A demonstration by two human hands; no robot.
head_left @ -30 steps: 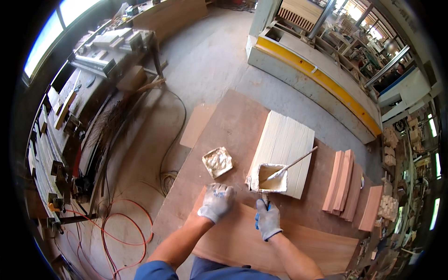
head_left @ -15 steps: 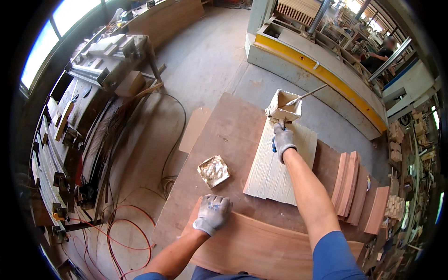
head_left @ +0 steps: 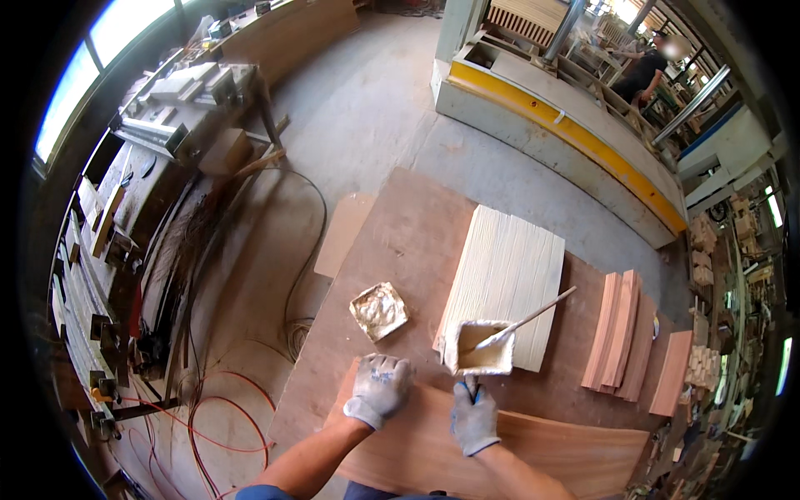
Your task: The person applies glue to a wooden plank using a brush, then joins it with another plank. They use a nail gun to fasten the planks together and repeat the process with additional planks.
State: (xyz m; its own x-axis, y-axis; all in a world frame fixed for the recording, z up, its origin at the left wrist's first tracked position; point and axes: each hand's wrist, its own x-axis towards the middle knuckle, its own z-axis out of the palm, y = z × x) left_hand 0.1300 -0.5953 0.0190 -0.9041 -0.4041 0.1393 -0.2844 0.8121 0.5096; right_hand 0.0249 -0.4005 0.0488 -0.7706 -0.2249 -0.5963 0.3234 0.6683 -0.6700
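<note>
In my right hand (head_left: 475,419), gloved in grey, is the short handle of a square box (head_left: 482,348) crusted with cream-coloured paste. A thin stick (head_left: 533,315) leans out of the box toward the far right. The box hangs over the near end of a pale, ribbed panel (head_left: 504,271) on the brown table (head_left: 392,225). My gloved left hand (head_left: 381,390) is closed in a fist at the far left edge of a curved reddish wooden board (head_left: 533,446); its fingertips are hidden. Beyond that hand sits a shallow square tray (head_left: 379,312) smeared with the same paste.
Several curved wood strips (head_left: 621,333) stand at the table's right. Past the far edge is a large machine with a yellow band (head_left: 550,117), with a person (head_left: 642,73) behind it. On the left are a cluttered workbench (head_left: 179,104) and red hoses (head_left: 225,371) on the floor.
My right hand has drawn the box and its stick toward me, from the pale panel's far end to its near end. My left hand has stayed at the board.
</note>
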